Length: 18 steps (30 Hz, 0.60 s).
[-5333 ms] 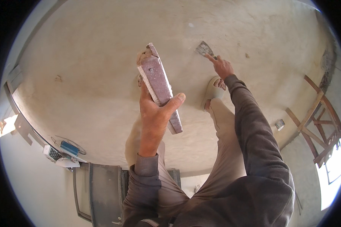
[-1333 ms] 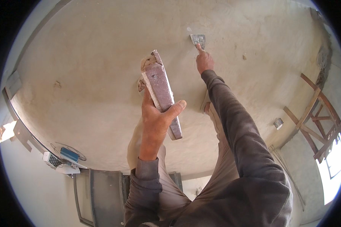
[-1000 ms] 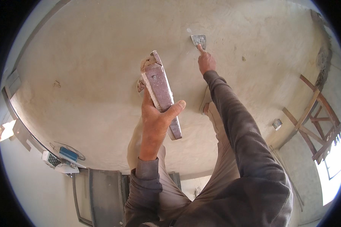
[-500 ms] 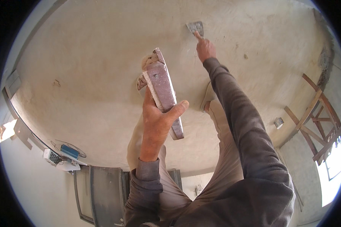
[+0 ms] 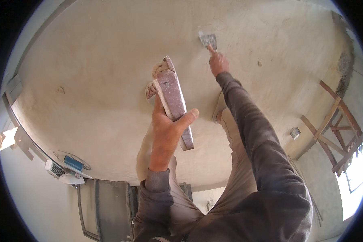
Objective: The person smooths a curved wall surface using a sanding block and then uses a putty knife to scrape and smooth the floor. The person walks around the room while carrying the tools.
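Head view: the left grip, a bare hand [image 5: 164, 135], is wrapped firmly about the lower half of a long, mauve, box-like holder with pale crusted edges [image 5: 172, 97], thumb along its right side; the holder is tilted above the beige, plaster-toned floor [image 5: 105, 105], with a lumpy tan mass [image 5: 161, 68] at its far end. It is judged stiff, moderately heavy and gritty rather than slippery, the crust liable to crumble; mid-length is the sound place to hold — nearer the mass for balance. The right grip, also a bare hand [image 5: 219, 63], is curled around a grey, broad-bladed metal scraper [image 5: 208, 40], index finger extended towards the blade. The scraper lies beyond the holder, at or just above the floor — contact cannot be confirmed. It should prove light, its thin blade springy; hold it by the handle.
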### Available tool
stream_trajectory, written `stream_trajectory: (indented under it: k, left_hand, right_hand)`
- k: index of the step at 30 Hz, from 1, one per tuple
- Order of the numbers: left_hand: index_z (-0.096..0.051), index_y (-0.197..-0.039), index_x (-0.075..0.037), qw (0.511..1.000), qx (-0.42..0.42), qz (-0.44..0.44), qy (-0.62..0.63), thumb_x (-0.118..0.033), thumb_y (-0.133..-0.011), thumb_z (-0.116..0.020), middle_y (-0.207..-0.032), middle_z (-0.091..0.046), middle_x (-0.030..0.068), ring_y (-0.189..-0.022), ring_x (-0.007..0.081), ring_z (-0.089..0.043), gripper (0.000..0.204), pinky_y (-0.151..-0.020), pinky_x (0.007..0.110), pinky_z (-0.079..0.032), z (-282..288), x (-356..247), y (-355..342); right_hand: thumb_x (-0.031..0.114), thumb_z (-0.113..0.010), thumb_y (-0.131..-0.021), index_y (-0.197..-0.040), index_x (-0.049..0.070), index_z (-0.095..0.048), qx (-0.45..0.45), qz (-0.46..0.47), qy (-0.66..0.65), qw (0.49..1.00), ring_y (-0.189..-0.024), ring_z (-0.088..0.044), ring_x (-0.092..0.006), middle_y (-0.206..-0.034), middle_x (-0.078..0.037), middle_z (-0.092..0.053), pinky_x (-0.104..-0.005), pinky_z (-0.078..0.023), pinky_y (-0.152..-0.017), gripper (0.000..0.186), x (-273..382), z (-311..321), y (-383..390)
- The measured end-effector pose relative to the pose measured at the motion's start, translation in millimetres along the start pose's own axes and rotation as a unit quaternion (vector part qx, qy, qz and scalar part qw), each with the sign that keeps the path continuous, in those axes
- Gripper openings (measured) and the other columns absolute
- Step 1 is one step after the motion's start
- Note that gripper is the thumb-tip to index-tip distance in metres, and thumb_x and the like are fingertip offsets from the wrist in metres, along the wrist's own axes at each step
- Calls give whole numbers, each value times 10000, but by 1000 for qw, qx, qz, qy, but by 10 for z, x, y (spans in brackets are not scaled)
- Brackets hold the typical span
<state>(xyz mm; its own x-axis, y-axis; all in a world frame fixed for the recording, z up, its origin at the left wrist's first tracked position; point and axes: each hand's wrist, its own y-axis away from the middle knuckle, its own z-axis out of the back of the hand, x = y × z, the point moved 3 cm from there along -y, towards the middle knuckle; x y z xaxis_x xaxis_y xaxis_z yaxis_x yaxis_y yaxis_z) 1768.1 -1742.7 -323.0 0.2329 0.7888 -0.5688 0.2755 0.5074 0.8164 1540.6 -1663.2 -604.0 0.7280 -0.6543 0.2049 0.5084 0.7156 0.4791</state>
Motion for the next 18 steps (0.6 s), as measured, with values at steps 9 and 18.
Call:
stream_trajectory:
  k: [9,18]
  left_hand:
    - [-458,-1304,-17,1000,5,3,5,-81,-763,-787,-958,-525,10,-830,90,-557,636,-731,258,-500,12,-28,18]
    - [-458,-1298,-4,1000,4,-1,1,-72,-765,-777,-948,-531,14,-809,101,-563,625,-721,252,-503,20,-20,33]
  right_hand:
    - [98,-510,-888,-1395,299,-550,12,-10,-21,1000,-860,-681,-382,-961,-229,-687,-488,-541,-737,547,100,147,-137]
    - [98,-512,-878,-1413,312,-530,-6,-7,-29,1000,-864,-681,-384,-958,-229,-688,-492,-537,-745,576,17,127,-148]
